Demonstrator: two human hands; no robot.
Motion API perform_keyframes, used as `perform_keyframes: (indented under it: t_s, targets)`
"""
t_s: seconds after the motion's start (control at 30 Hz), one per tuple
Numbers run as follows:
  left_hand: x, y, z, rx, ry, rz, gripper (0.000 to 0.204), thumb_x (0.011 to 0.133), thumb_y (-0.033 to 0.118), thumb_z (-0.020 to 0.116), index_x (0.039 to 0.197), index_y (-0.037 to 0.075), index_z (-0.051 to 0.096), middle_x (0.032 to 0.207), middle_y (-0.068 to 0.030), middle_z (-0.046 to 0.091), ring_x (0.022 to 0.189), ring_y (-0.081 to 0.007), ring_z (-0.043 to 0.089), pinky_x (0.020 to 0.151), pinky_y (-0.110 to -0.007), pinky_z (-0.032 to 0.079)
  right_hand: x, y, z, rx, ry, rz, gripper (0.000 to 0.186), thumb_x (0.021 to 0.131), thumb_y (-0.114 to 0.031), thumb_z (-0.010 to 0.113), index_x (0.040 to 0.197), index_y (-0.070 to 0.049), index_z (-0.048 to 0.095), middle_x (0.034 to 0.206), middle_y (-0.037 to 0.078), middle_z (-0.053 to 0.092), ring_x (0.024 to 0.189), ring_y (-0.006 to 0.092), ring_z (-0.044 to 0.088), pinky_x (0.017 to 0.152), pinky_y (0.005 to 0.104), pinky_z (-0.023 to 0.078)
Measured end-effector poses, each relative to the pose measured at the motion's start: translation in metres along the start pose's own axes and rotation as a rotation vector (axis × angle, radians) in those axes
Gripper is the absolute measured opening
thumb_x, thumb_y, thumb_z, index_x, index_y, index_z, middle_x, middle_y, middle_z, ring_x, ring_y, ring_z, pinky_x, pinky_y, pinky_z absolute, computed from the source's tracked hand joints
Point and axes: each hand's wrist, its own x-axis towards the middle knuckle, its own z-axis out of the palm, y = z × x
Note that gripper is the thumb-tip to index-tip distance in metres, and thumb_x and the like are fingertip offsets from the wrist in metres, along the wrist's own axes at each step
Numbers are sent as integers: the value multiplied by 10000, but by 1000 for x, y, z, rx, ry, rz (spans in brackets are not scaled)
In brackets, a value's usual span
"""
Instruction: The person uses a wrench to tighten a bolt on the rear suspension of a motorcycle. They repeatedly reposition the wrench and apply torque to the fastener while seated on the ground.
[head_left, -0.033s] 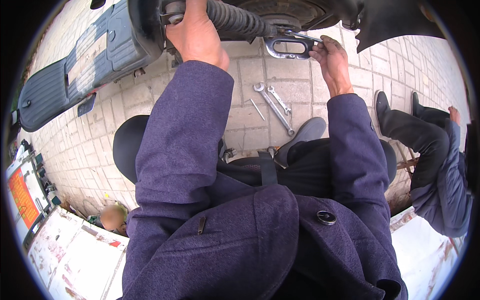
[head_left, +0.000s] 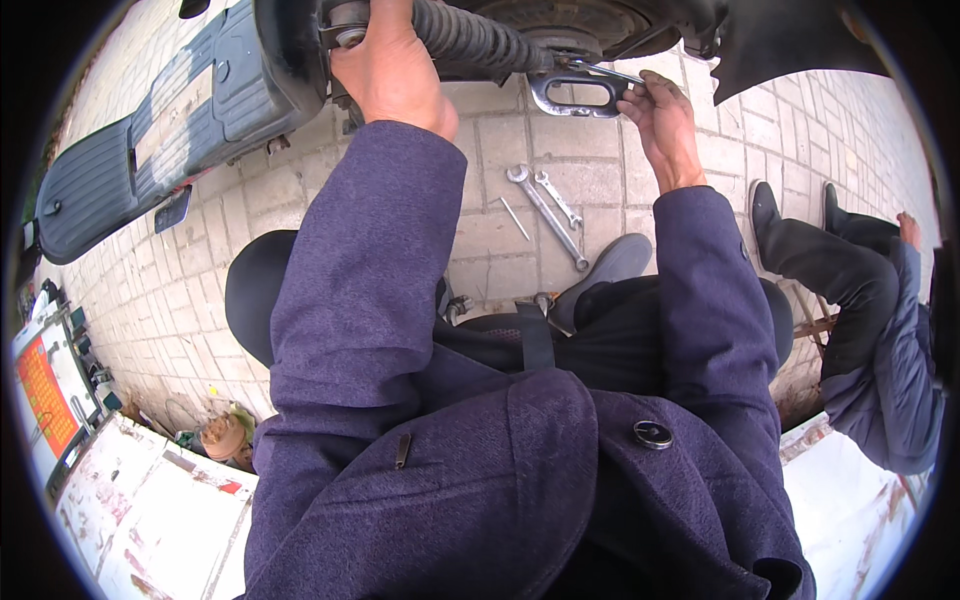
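At the top of the view my left hand point(head_left: 395, 80) grips the upper end of a black shock absorber spring point(head_left: 465, 35) on a scooter, its fingers partly hidden behind the metal. My right hand point(head_left: 655, 120) pinches the end of a slim steel wrench point(head_left: 605, 70), whose other end meets a bolt at the spring's right end. A black bracket with an oblong slot point(head_left: 555, 98) hangs just below that bolt. On the pavers beneath lie a large wrench point(head_left: 548, 218), a smaller wrench point(head_left: 558, 200) and a thin rod point(head_left: 513, 217).
The scooter's ribbed footboard point(head_left: 90, 185) spans the upper left, a dark mudguard point(head_left: 790, 55) the upper right. A seated person's legs point(head_left: 840, 280) are at the right. White worn panels point(head_left: 150, 520) sit behind me, beside a red-orange sign point(head_left: 50, 390).
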Motion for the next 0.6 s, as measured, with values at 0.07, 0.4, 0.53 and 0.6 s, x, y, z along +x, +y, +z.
perform_keyframes:
  t_s: [0.07,0.4,0.53,0.6]
  targets:
    - [-1,-1,1,4,22,-3,191,918,145,704,1062,29,657,899,-92,713,827,-193,684,808,-336,546,4,7,-4,26,-28,2,230,1044,-97,530,1195,76,552,949,116,588,850,217,643,807,406,644]
    - [-2,0,2,2,25,3,184,916,155,709,1048,36,660,893,-88,713,818,-192,684,805,-335,546,5,22,-2,104,-20,-59,237,1057,-99,549,1216,76,540,946,119,601,869,232,683,855,429,652]
    - [0,2,0,14,16,-25,189,914,153,712,1052,36,656,886,-88,713,815,-193,684,800,-334,546,-1,4,10,-29,25,-126,247,1055,-100,568,1232,72,570,958,118,634,873,225,706,810,384,658]
    - [1,1,0,5,15,-29,192,913,153,713,1054,36,655,885,-88,713,814,-193,684,797,-334,547,-7,-15,22,-187,27,-210,243,1050,-104,577,1217,72,590,962,121,648,858,211,708,763,355,658]
